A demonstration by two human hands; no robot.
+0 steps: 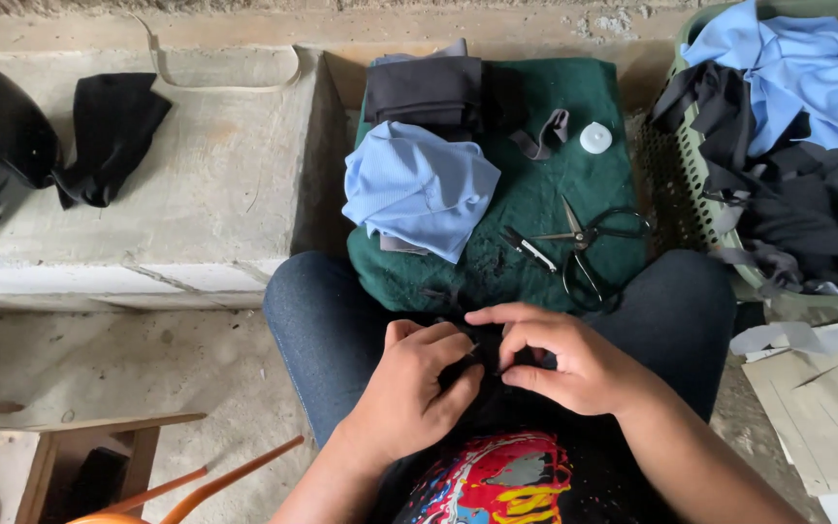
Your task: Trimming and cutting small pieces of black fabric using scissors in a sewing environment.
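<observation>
A rough concrete floor and a raised concrete ledge point(196, 175) fill the left of the head view, with a dark green cloth point(545, 194) spread in the upper middle of the frame, just beyond the person's knees in blue jeans point(327, 320). Low in the centre, the left hand point(414, 388) and the right hand point(560, 354) sit close together over the lap, fingertips almost meeting; both are pinched on a small piece of black fabric point(482, 374), which lies between and partly under them, so most of it is hidden. Whether a needle or thread is held there is too small to tell. In my judgement the dark piece could slip from so fine a pinch and be lost against the black shirt below it. The scissors point(589, 243) and a small clipper point(528, 247) lie open-bladed on the green cloth just above the hands, near enough that a careless reach could catch a finger. A folded light blue garment point(419, 189) sits at centre top, and a green basket point(681, 194) of clothes stands at the upper right.
</observation>
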